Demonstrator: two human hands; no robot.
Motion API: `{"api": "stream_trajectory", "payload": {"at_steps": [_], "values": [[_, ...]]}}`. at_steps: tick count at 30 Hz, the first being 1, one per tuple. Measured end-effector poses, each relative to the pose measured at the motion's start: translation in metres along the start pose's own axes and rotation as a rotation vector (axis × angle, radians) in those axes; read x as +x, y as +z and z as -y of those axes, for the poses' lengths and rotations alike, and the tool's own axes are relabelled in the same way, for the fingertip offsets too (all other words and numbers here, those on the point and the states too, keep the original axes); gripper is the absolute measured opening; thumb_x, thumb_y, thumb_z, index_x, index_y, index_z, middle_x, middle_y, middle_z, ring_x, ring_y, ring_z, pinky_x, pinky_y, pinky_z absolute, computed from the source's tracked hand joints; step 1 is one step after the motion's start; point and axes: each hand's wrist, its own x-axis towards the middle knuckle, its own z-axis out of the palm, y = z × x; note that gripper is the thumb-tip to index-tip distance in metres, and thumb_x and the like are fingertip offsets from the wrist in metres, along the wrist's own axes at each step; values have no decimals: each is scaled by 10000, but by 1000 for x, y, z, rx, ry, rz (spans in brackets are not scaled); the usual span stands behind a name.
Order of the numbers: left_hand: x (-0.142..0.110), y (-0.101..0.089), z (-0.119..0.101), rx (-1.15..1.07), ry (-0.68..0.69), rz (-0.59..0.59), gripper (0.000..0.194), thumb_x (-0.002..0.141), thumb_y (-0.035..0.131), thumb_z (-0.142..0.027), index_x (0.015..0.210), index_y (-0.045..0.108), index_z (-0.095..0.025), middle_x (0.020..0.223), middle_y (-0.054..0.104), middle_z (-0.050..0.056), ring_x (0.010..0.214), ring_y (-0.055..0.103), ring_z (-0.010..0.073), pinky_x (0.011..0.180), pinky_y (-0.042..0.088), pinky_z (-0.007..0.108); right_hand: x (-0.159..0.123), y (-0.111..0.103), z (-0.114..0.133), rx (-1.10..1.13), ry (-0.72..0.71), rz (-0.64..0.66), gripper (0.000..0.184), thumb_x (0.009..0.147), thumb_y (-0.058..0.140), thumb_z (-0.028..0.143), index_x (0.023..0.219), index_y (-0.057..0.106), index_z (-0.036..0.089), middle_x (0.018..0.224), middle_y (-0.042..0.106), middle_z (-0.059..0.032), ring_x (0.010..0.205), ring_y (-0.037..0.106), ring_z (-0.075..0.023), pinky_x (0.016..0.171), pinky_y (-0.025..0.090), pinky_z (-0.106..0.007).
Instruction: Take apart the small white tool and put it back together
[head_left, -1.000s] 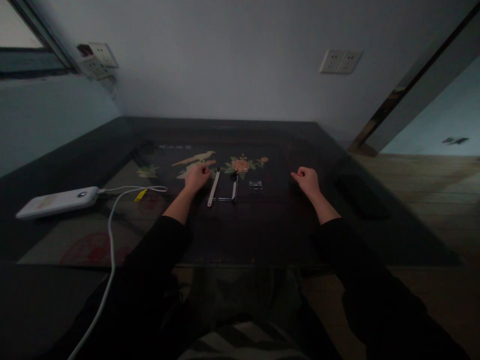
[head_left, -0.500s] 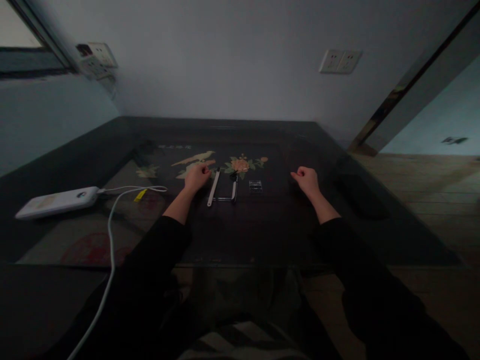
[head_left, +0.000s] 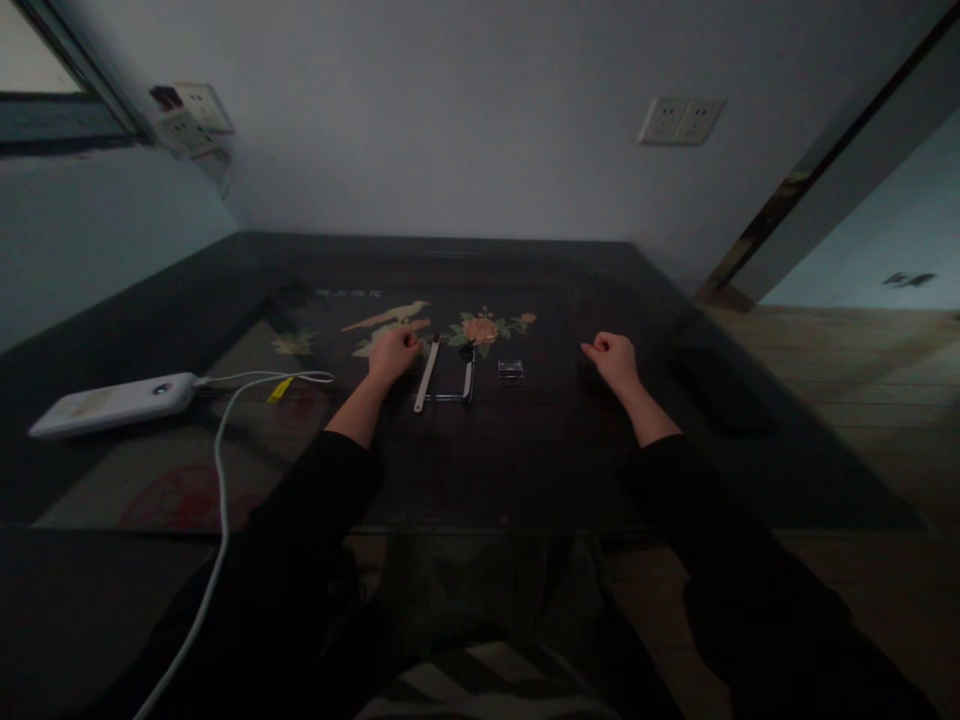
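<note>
My left hand [head_left: 394,355] rests on the dark table as a loose fist, with nothing visible in it. Just right of it lies a narrow pale strip [head_left: 427,375] with a small hole at its near end. A thin shiny bar [head_left: 445,398] runs from the strip's near end to a short black-and-silver piece [head_left: 469,378]; whether these parts are joined I cannot tell. Further right is a small clear box-like piece [head_left: 511,372]. My right hand [head_left: 611,360], also curled into a fist, sits apart from these things, and no object shows in it.
A white power bank [head_left: 112,405] lies at the left, its white cable [head_left: 223,480] with a yellow tag [head_left: 280,390] running off the near edge. A dark flat object [head_left: 724,395] lies at the right. Behind the table [head_left: 525,470] stands a wall with sockets [head_left: 681,121].
</note>
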Motion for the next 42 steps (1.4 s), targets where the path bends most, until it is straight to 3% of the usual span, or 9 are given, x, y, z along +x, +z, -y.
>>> {"api": "stream_trajectory", "payload": {"at_steps": [11, 35, 42], "values": [[0, 0, 0, 7, 17, -10, 114, 785, 553, -247, 686, 554, -191, 658, 518, 3, 647, 467, 156, 563, 237, 272, 1, -1, 2, 14, 6, 4, 408, 694, 652, 194, 491, 300, 223, 494, 294, 64, 517, 301, -114, 559, 228, -279], [-1, -1, 0, -62, -3, -32, 220, 768, 544, -251, 609, 398, -205, 613, 468, -15, 619, 440, 146, 579, 251, 267, 1, 1, -1, -14, -8, -2, 393, 703, 639, 243, 509, 297, 228, 505, 310, 56, 524, 304, -122, 553, 233, -283], [2, 1, 2, -78, 65, -82, 251, 767, 535, -217, 590, 358, -204, 573, 398, -33, 602, 408, 131, 601, 266, 264, 1, 0, 0, -6, 5, 6, 410, 707, 656, 215, 505, 300, 224, 505, 304, 60, 524, 306, -120, 563, 232, -281]]}}
